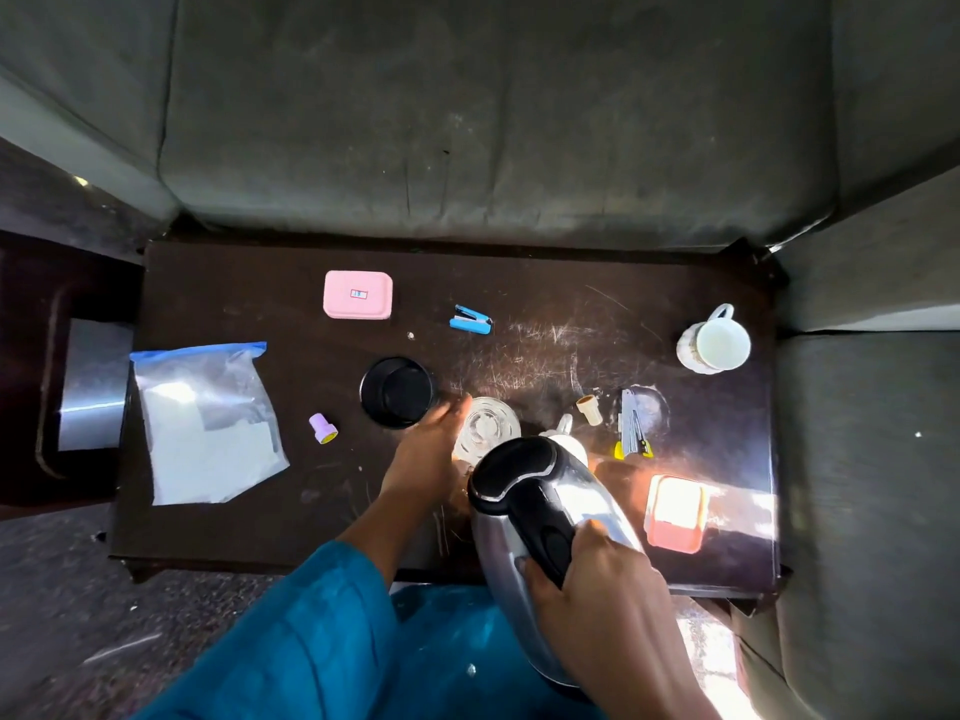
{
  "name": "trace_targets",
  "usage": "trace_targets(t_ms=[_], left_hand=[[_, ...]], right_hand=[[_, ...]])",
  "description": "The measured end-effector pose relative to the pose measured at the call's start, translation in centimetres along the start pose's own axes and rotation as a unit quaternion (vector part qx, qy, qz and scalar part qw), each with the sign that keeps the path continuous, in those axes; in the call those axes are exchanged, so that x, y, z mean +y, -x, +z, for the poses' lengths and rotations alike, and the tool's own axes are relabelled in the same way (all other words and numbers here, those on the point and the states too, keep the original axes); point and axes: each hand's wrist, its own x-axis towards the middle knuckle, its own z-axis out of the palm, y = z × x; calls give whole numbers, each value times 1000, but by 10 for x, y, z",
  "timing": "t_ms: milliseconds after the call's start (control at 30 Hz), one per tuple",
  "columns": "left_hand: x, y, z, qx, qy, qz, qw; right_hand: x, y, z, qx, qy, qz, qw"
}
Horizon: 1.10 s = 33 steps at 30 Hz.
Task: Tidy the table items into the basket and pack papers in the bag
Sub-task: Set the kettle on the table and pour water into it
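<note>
My right hand (597,579) grips the black handle of a steel kettle (524,517), held tilted above the table's near edge. My left hand (431,454) rests against the left side of a clear glass (488,426) on the dark table (571,314); whether the fingers close round it I cannot tell. A zip bag (202,423) with white papers inside lies at the left. A black round container (397,389) stands just left of the glass. No basket is in view.
On the table lie a pink box (357,294), a blue stapler (470,319), a purple cap (323,428), a white mug (717,340), a beige cap (589,409), a yellow-tipped metal tool (631,426) and an orange tub (674,513). A grey sofa (493,122) surrounds the table.
</note>
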Motion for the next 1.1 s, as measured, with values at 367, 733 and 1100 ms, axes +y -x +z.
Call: trace_targets(t_ms=[367, 733, 1100], left_hand=[[2, 1, 5, 10, -6, -3, 1000], [9, 6, 1, -2, -2, 0, 1000], [14, 7, -2, -13, -9, 3, 1000]], right_hand=[[-3, -2, 1, 5, 30, -21, 999], [0, -3, 4, 7, 23, -44, 999], [-1, -5, 2, 22, 27, -85, 996]])
